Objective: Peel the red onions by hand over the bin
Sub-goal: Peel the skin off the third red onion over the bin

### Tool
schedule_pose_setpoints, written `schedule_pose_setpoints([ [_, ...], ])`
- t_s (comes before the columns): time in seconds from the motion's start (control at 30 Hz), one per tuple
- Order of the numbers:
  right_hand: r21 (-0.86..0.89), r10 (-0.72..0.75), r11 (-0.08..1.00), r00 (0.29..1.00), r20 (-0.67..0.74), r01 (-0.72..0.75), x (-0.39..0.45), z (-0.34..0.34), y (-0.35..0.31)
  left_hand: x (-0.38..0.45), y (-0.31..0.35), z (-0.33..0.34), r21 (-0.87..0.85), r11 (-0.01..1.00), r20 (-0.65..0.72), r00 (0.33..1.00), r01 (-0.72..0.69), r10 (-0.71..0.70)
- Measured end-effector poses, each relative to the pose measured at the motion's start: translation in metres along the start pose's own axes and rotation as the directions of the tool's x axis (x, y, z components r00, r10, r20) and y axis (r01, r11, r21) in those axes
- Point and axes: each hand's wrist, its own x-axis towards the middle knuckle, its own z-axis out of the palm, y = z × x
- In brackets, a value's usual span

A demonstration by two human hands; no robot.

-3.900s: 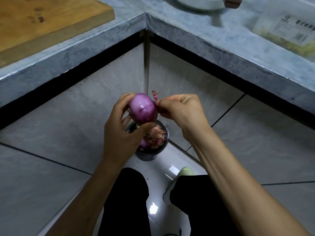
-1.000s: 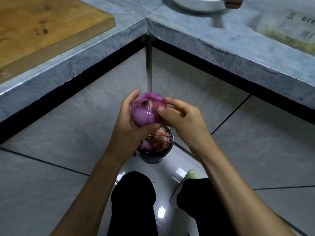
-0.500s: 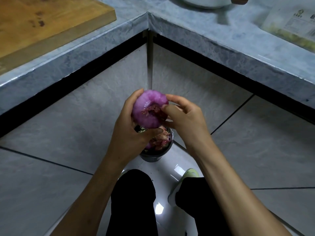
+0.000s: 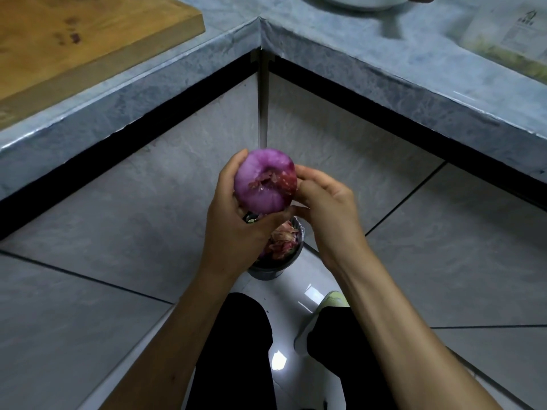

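A purple red onion (image 4: 262, 184) is held in mid-air above a small dark bin (image 4: 273, 267) on the floor. Its stem end faces me, with ragged dry skin around the centre. My left hand (image 4: 233, 229) grips the onion from the left and below, thumb under it. My right hand (image 4: 322, 208) curls against the onion's right side, fingertips on a darker red patch of skin. The bin holds a heap of dry reddish onion peels (image 4: 282, 239); my left hand hides part of its rim.
A grey stone counter (image 4: 177, 69) forms an inside corner above the bin. A wooden chopping board (image 4: 83, 34) lies on its left arm; a white bowl (image 4: 361, 1) and a printed plastic packet (image 4: 509, 34) sit at the back right. My dark-trousered legs and a light shoe (image 4: 331, 301) are below.
The onion has been turned in my hands so its ragged end faces me. My right fingers slid from the centre to the onion's right side. Earlier, a pulled-off strip of skin was in my right hand.
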Motion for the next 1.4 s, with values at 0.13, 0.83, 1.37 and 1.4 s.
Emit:
schedule_pose_setpoints([
  [0.13, 0.023, 0.143, 0.989, 0.99, 0.019, -0.144, 0.003, 0.004, -0.001, 0.0, -0.007, 0.0, 0.053, 0.998, -0.017, 0.999, -0.037, 0.038],
  [0.83, -0.69, -0.575, 0.428, 0.765, 0.29, 0.583, 0.009, -0.015, 0.009, -0.005, -0.005, -0.002, 0.161, 0.987, -0.091, 0.996, 0.015, -0.001],
  [1.37, -0.814, -0.466, 0.201, 0.784, 0.41, 0.546, 0.013, -0.011, -0.005, -0.01, 0.009, -0.004, 0.504, 0.841, 0.0, 0.973, -0.198, 0.23],
  [1.4, -0.809, -0.48, 0.193, 0.773, 0.416, 0.555, 0.013, -0.011, -0.003, -0.011, 0.007, -0.004, 0.505, 0.843, -0.009, 0.975, -0.187, 0.222],
])
